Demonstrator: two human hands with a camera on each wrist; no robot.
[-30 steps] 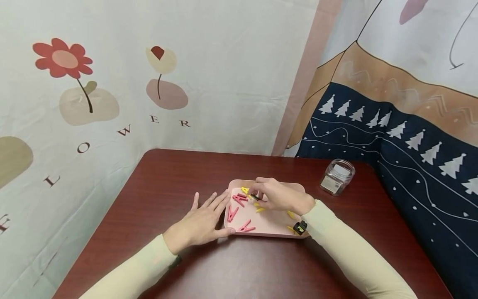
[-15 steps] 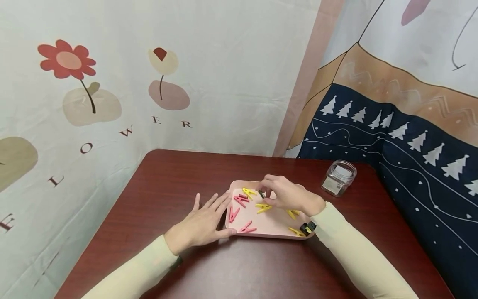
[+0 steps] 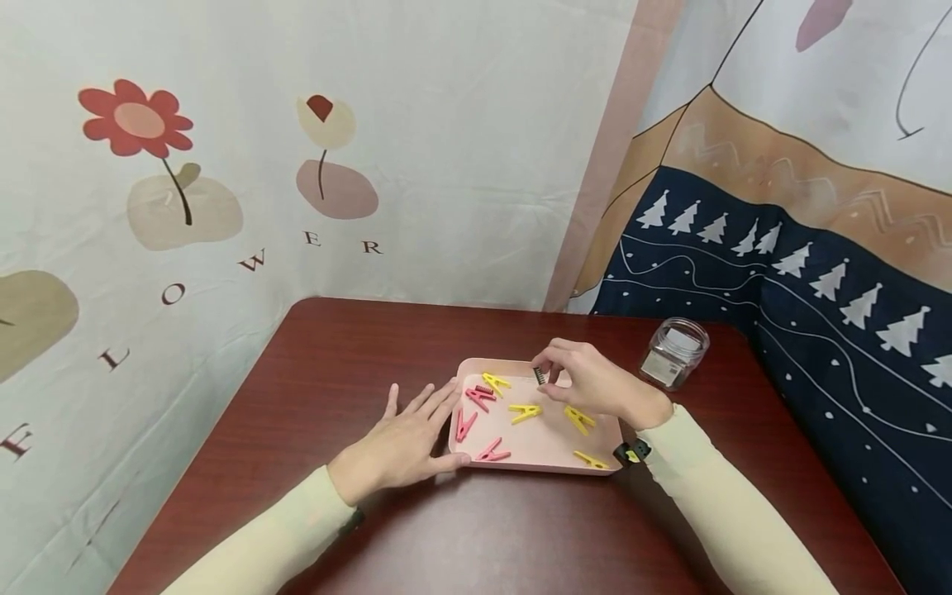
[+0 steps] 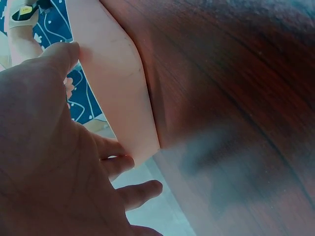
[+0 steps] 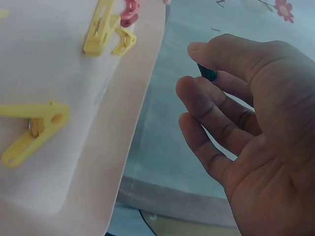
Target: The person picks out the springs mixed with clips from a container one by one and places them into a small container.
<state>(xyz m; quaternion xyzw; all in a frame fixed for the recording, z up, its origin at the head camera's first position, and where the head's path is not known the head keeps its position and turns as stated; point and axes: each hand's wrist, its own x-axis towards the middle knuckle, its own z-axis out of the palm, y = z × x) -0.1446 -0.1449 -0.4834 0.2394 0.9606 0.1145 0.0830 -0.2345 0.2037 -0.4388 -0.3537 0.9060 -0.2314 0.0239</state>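
My right hand (image 3: 587, 376) pinches a small dark ridged piece (image 3: 539, 376) between thumb and fingers, above the tray's back right part. In the right wrist view the piece (image 5: 206, 73) looks dark green; its kind is unclear. My left hand (image 3: 397, 450) lies with spread, straight fingers against the left side of the pink tray (image 3: 543, 464), thumb at its front rim. Inside the tray lie several yellow clothespins, one yellow clothespin (image 3: 525, 412) mid-tray and another yellow clothespin (image 3: 578, 419) to the right. Along the left are red clothespins, including a red clothespin (image 3: 465, 426).
A clear jar (image 3: 674, 354) with a pale label stands at the table's back right. A small red ridged piece (image 3: 484, 389) lies beside a red clothespin. The dark red table (image 3: 357, 355) meets printed cloth at the back and right.
My right hand has moved rightward and slightly back with the dark ridged piece, uncovering yellow clothespins in the tray. The left hand stays where it was.
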